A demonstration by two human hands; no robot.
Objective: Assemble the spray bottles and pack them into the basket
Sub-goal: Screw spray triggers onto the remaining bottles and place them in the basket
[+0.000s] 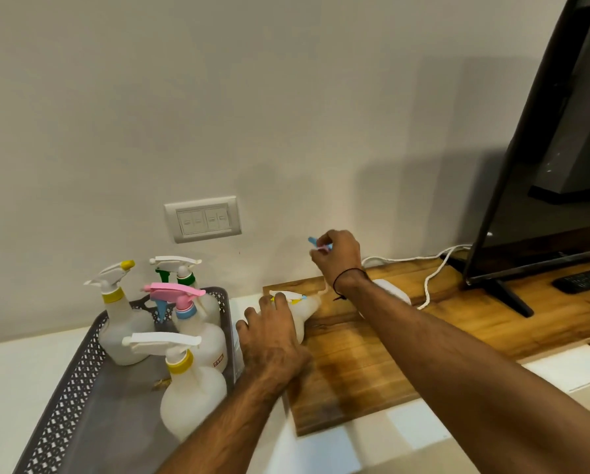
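Observation:
A grey perforated basket (64,401) on the left holds several assembled white spray bottles: one with a yellow nozzle (121,323), one with a green collar (184,275), one with a pink head (191,319) and a front one with a yellow collar (191,384). My left hand (273,336) lies over a white bottle (305,311) lying on the wooden board (355,371). My right hand (338,258) is raised above the board, shut on a blue spray head (316,243) with its thin tube hanging down. Another white bottle (393,292) lies behind my right forearm.
A wall socket plate (203,218) is on the wall behind the basket. A black TV (543,165) on a stand fills the right side, with a remote (584,278) and a white cable (430,275) beside it. A white counter (13,378) runs under the basket.

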